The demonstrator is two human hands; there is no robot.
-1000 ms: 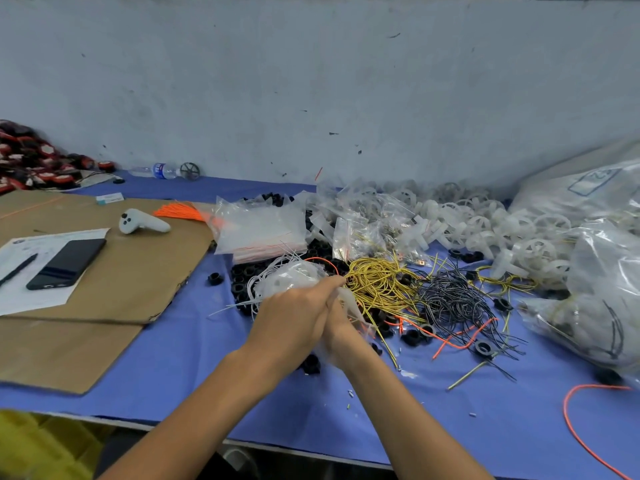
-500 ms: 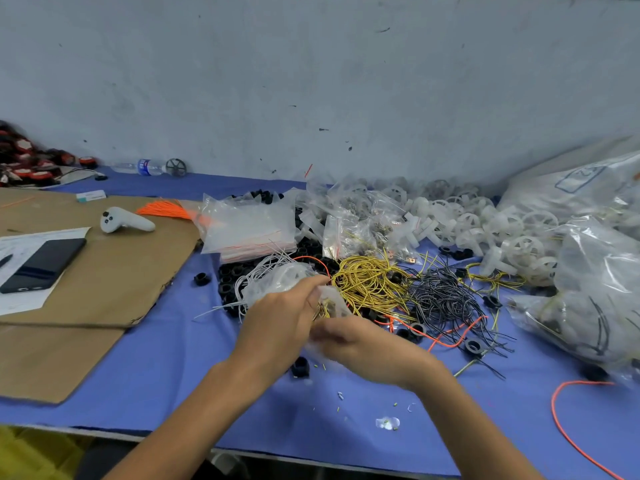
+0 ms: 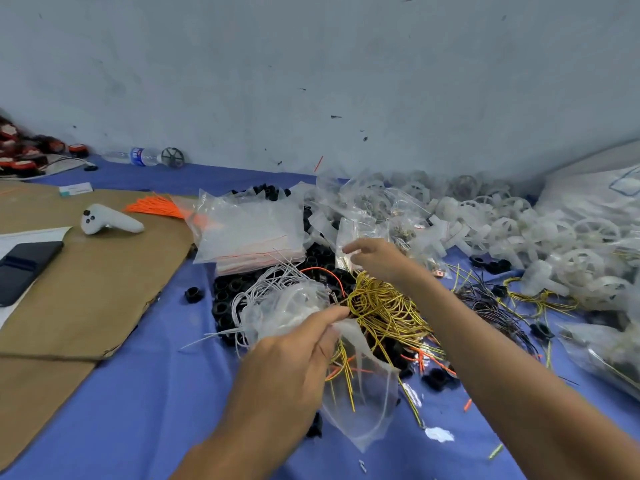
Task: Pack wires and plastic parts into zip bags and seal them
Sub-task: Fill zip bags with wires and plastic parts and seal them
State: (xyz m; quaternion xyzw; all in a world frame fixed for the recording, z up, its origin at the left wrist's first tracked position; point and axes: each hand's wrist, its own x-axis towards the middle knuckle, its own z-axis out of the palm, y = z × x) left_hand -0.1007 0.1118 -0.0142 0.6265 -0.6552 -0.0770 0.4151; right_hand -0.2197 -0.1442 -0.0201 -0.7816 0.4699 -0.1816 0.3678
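Just in front of the yellow wire heap [image 3: 384,306], my left hand [image 3: 287,362] pinches the top edge of a clear zip bag [image 3: 370,410] between thumb and forefinger; the bag sags toward me over the blue cloth [image 3: 156,393], its mouth unsealed, with a few yellow strands inside. Beyond the heap my right hand [image 3: 375,259] hovers with its fingers stretched out loosely; it is blurred, and I see nothing gripped in it. Left of the heap lie white wires [image 3: 273,282] over black rings [image 3: 228,296], and behind those a stack of empty zip bags [image 3: 249,233]. Right of the heap and further back, white plastic wheels [image 3: 519,230] are piled up. Far left of the heap, a white controller [image 3: 107,223] and a phone [image 3: 24,268] rest on cardboard [image 3: 86,289]
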